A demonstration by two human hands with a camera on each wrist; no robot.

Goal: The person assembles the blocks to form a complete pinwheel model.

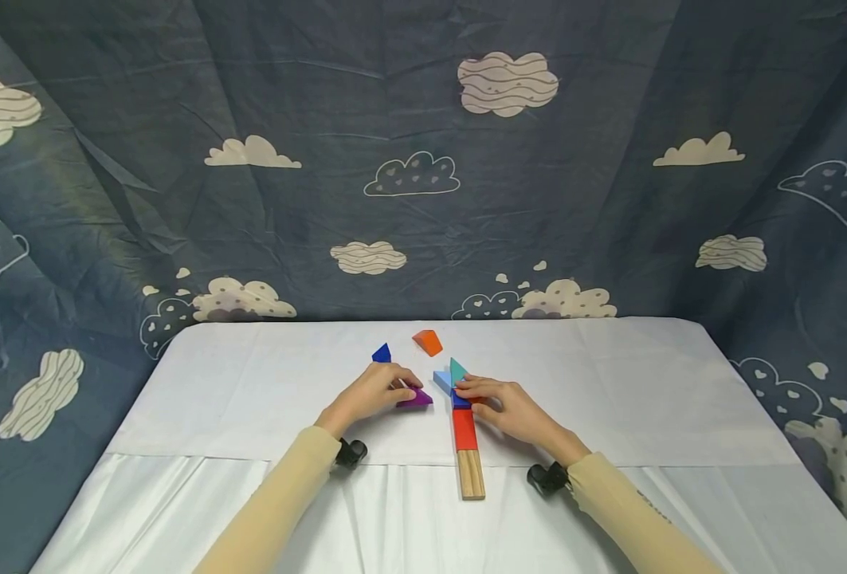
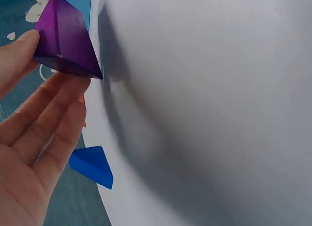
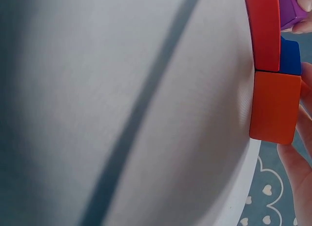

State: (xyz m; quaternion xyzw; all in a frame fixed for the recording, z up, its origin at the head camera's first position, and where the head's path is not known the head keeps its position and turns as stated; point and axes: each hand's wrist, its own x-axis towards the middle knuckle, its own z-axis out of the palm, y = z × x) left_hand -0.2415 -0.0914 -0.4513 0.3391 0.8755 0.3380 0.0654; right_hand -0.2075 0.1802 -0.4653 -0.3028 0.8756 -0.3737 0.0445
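My left hand pinches a purple triangular block between thumb and fingertips, just left of a row of joined blocks. In the row, two bare wood strips lie nearest, then a red block and a dark blue block. A light blue block and a teal triangular block sit at its far end. On the row's right side, my right hand holds an orange block against it with thumb and fingers. Its fingers partly cover the orange and dark blue blocks in the head view.
A separate orange block lies beyond the row. Another blue block lies behind the left hand. White cloth covers the table, and a dark cloud-patterned curtain hangs around its back and sides.
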